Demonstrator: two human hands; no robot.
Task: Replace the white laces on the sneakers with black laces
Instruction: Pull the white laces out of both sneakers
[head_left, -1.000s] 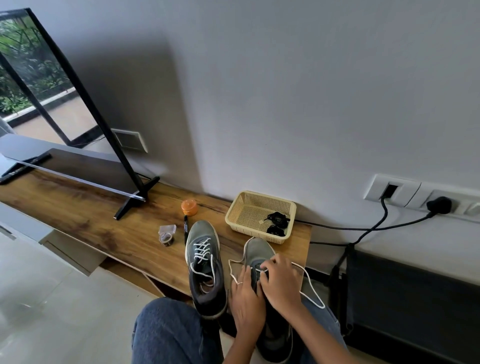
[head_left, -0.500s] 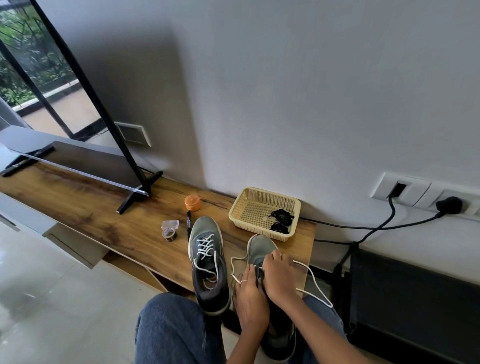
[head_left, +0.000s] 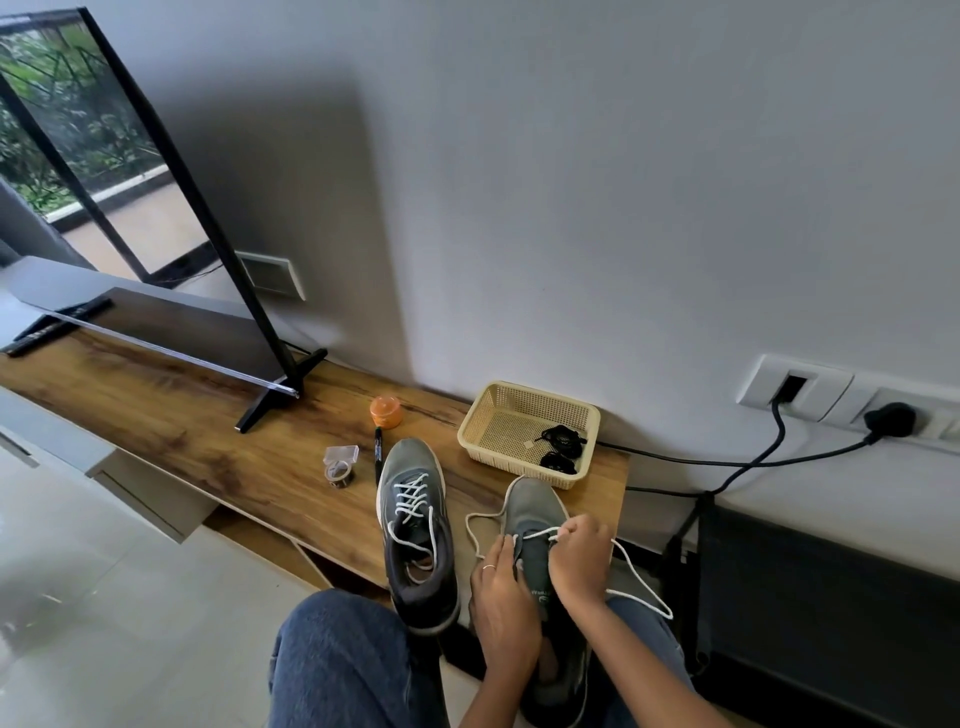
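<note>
TV (head_left: 130, 208) stands at the worktop's (head_left: 156, 415) left end, on its stand, well apart from the work. Toward the right end, tape (head_left: 340, 465), a pen (head_left: 378, 457) and an orange pot (head_left: 386, 411) lie just left of the shoes, within reach but unused.

Left shoe (head_left: 415, 525) sits at the front edge, heel overhanging, white lace threaded through its eyelets but untied, ends loose. Judged: left aside until the other is done.

Left hand (head_left: 501, 597) lies against the right shoe's (head_left: 535, 525) left flank, fingers fairly straight, pressing rather than gripping; judged to steady the shoe against the pull.

Right hand (head_left: 576, 556) is curled, pinching the white lace (head_left: 644, 587) at the lower eyelets near the toe. Loose lace trails left onto the worktop and right past the right edge, so most rows appear already freed. The shoe lies toe toward the wall, heel on the person's lap, which brings the eyelets close.

Basket (head_left: 530, 431) stands at the back right corner against the wall, holding two black lace bundles (head_left: 561, 447). Judged: replacements kept together, not yet needed.
</note>
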